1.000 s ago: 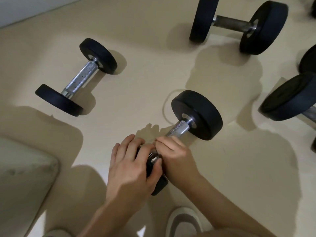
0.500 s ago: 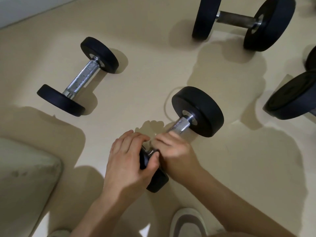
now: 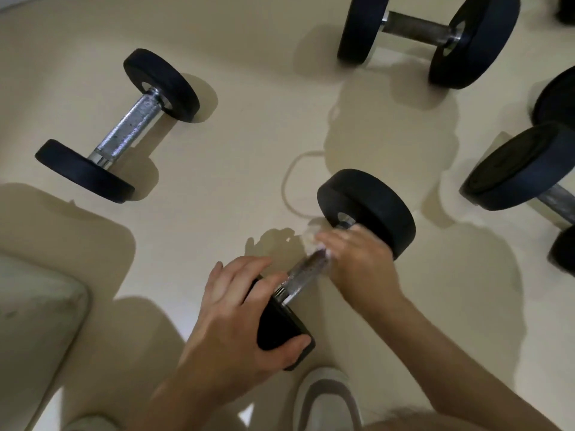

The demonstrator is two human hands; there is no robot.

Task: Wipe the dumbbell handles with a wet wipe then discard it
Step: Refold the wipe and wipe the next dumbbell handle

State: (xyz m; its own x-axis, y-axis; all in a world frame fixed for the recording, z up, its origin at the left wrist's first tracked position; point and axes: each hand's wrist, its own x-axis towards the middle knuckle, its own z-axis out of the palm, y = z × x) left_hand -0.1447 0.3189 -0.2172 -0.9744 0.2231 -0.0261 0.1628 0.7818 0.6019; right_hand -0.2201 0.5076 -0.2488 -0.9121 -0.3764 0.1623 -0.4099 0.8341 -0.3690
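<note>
A black dumbbell (image 3: 370,206) with a chrome handle (image 3: 303,273) lies on the beige floor in front of me. My left hand (image 3: 239,318) grips its near weight plate (image 3: 280,331). My right hand (image 3: 357,259) is closed around the far end of the handle, close to the far plate, with a white wet wipe (image 3: 312,236) pressed under its fingers; the hand is blurred. The middle of the handle shows bare between my hands.
A smaller dumbbell (image 3: 124,132) lies at the left. A bigger dumbbell (image 3: 426,32) sits at the top, and another dumbbell (image 3: 522,169) at the right edge. A pale cushion-like corner (image 3: 34,321) fills the lower left. A shoe (image 3: 326,396) shows at the bottom.
My right hand has slid along the handle from the near plate to the far plate, baring the chrome behind it. The left hand has kept its hold on the near plate.
</note>
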